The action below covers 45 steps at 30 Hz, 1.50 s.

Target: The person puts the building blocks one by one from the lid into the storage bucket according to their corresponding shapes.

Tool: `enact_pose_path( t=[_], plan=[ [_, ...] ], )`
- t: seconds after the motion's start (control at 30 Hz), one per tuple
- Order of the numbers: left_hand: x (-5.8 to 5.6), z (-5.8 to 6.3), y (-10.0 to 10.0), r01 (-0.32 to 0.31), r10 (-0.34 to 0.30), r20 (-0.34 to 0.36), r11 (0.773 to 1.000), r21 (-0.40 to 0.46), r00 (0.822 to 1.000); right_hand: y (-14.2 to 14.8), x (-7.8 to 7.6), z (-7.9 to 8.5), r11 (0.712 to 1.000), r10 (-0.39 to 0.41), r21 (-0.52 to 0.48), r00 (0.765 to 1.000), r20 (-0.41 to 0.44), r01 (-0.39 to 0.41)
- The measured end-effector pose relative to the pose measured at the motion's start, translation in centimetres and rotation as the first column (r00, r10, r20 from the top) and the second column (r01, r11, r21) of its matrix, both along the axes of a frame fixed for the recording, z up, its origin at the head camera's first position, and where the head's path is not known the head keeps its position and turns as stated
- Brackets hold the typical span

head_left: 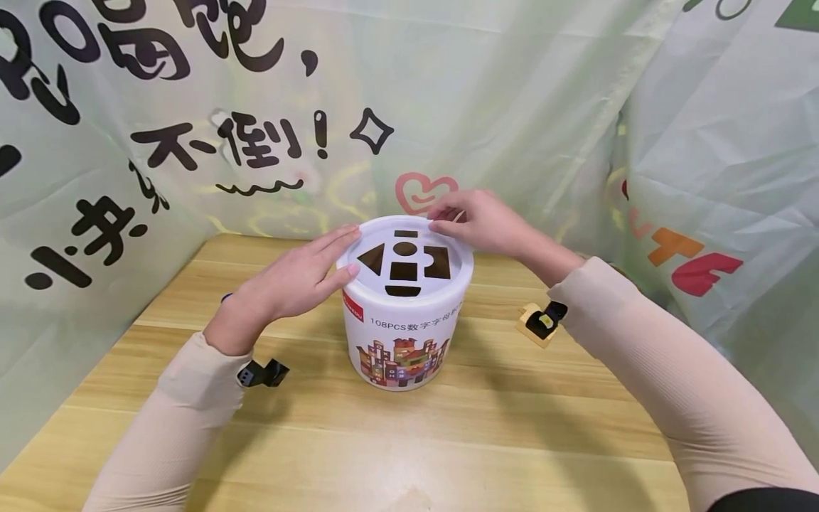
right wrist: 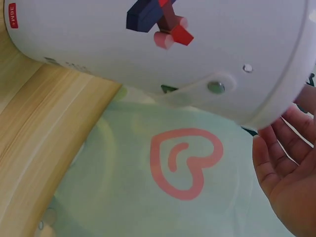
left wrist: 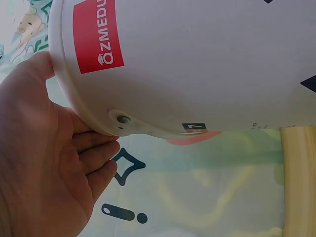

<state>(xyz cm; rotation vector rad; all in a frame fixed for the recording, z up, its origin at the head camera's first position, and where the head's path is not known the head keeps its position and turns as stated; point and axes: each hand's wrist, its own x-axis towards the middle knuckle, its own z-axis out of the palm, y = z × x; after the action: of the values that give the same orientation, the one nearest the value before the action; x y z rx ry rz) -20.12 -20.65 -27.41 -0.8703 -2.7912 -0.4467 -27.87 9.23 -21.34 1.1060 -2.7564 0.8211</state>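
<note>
A white toy-block bucket (head_left: pixel 403 338) stands upright, its side printed with colourful blocks. Its white lid (head_left: pixel 441 286) has a circle, a triangle and several other cut-out shapes. My left hand (head_left: pixel 297 277) lies along the lid's left edge, fingers extended, thumb at the near side; in the left wrist view that hand (left wrist: pixel 54 153) has its fingertips right at the rim. At the back right, my right hand (head_left: pixel 483 220) pinches the lid's edge between thumb and bent fingers. The right wrist view shows the right hand's fingers (right wrist: pixel 291 138) against the rim, the thumb hidden.
The bucket stands on a wood-grain table (head_left: pixel 409 441). Behind it hangs a pale green printed cloth (head_left: pixel 512 107), close to the table's back edge. A wrist strap carries a black mount (head_left: pixel 264 373) on the left; a yellow and black mount (head_left: pixel 540 323) hangs by the right wrist.
</note>
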Motion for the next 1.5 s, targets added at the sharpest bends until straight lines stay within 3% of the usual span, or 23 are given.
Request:
enact_pose_path(
  t=[0.5,0.77,1.07,1.5],
  plan=[
    [-0.2,-0.1,-0.1,-0.006,0.006,0.014,1.0,0.004,1.0,5.5,1.2,-1.7,0.997,-0.051,-0.056,0.998,-0.027,0.049],
    [-0.1,0.0,-0.2,-0.01,0.01,0.014,1.0,0.002,1.0,8.2,1.8,-3.0,0.998,-0.052,0.023,0.999,-0.009,0.052],
    [0.0,0.0,0.0,-0.013,0.013,0.024,1.0,0.004,1.0,11.4,2.0,-5.7,0.993,-0.017,0.116,1.0,0.025,0.014],
    [-0.1,-0.2,0.0,-0.008,0.007,0.025,1.0,0.02,1.0,15.4,1.1,-10.0,0.985,-0.071,0.169,0.985,0.155,0.045]
  ],
)
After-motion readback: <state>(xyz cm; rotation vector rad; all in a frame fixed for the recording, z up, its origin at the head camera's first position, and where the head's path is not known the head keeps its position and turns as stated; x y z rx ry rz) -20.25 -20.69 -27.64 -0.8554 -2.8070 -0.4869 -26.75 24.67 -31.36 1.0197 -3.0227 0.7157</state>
